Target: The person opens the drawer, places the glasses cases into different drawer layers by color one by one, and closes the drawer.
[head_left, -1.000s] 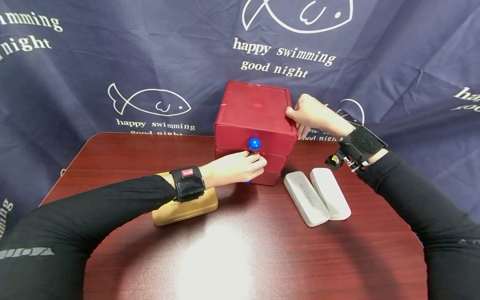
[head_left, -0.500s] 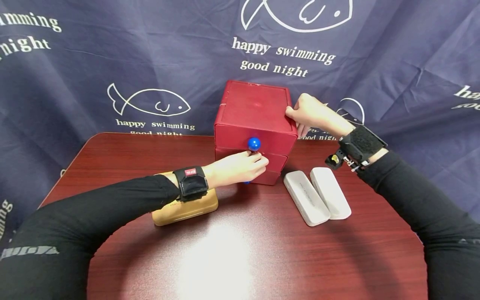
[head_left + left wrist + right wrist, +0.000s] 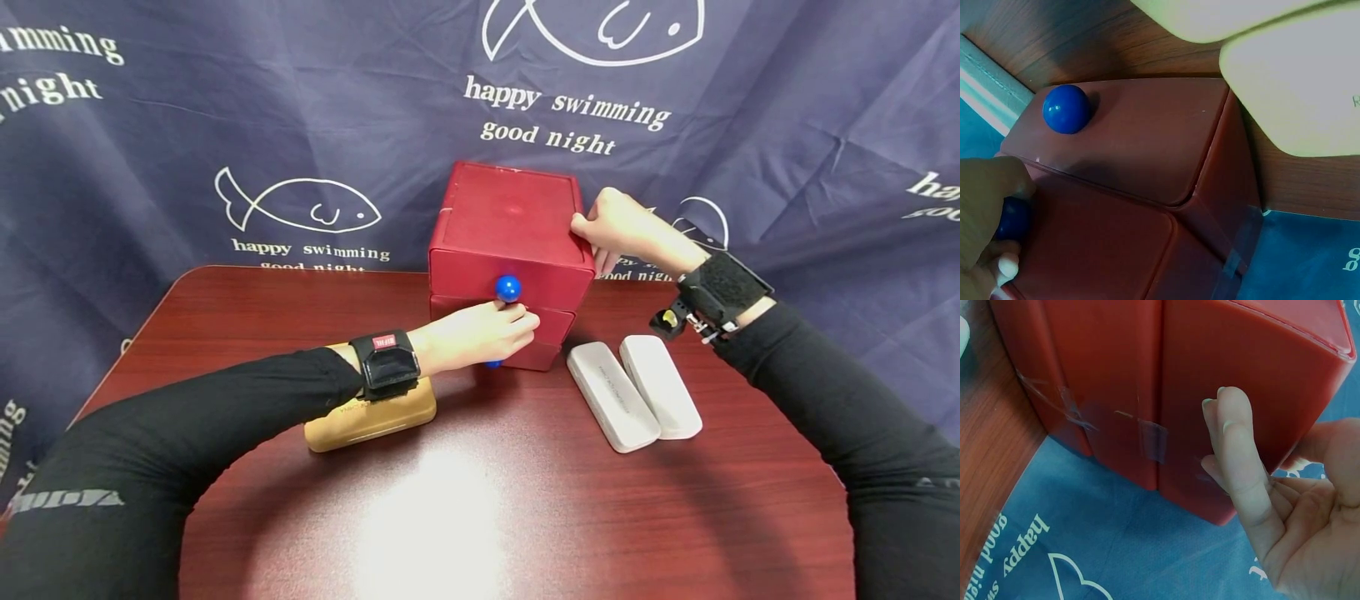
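Only the left hand (image 3: 478,335) has moved since a second ago, sliding slightly rightward across the front of the red box (image 3: 513,212), which stands where it did at the back of the tabletop (image 3: 645,517). Its grip is narrow, thumb and finger wrapped round the middle knob (image 3: 1013,219), a blue ball on the second of three stacked drawers. Just above that hand is the top knob (image 3: 507,288), and below it the bottom knob (image 3: 1066,109), both blue. From the head view it is hard to say whether the middle drawer sits flush, since the hand covers much of it. The right hand (image 3: 618,225) rests on the box's far right edge, its grip fairly wide, thumb over the top and fingers fairly straight along the side. Two white cases, the nearer one (image 3: 613,396) and the outer one (image 3: 662,386), lie side by side right of the box. A yellow case (image 3: 382,414) lies to its left, partly under the left wrist. Behind hangs a blue cloth (image 3: 315,100) printed with fish and lettering.
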Demonstrator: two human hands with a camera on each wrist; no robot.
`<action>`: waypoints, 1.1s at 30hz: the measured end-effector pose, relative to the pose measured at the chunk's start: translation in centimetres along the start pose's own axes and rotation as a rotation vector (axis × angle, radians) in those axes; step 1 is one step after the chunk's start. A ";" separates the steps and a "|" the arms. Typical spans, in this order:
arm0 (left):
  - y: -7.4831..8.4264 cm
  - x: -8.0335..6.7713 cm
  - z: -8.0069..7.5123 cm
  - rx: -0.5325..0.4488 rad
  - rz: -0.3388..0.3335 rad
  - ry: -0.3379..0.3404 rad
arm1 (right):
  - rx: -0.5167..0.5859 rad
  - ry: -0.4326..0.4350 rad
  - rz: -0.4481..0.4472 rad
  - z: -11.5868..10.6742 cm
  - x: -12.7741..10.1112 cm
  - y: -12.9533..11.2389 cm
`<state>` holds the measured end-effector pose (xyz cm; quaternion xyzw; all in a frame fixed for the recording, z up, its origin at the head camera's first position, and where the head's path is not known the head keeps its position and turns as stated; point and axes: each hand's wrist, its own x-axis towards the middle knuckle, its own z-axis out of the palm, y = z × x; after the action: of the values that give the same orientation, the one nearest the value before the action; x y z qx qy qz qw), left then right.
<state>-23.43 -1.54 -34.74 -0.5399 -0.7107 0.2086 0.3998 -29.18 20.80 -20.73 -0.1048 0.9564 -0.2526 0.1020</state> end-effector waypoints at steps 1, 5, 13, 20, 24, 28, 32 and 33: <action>0.0 0.0 0.0 0.000 0.000 0.003 | -0.001 0.000 0.002 0.0 0.0 0.0; 0.0 0.0 -0.2 0.002 0.000 0.001 | -0.006 -0.001 0.006 0.0 -0.1 -0.1; 0.2 -0.1 -0.7 0.000 0.019 -0.010 | -0.019 0.008 -0.002 0.0 -0.2 -0.1; 0.6 -0.4 -1.2 0.001 0.023 0.000 | -0.013 0.006 0.002 0.0 0.0 -0.1; 0.8 -0.5 -1.6 -0.011 0.023 0.009 | 0.001 -0.002 0.009 0.0 0.0 -0.1; 1.1 -0.5 -2.2 -0.043 0.027 -0.020 | 0.007 -0.005 0.011 -0.1 0.0 -0.2; 1.5 -0.6 -2.7 -0.055 0.025 -0.031 | 0.003 -0.004 0.010 -0.1 0.0 -0.2; 1.6 -0.6 -2.8 -0.053 0.025 -0.029 | 0.000 -0.004 0.008 -0.1 0.0 -0.2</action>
<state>-20.23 -1.99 -34.45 -0.5561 -0.7148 0.2026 0.3725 -29.15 20.71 -20.59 -0.1013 0.9567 -0.2519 0.1051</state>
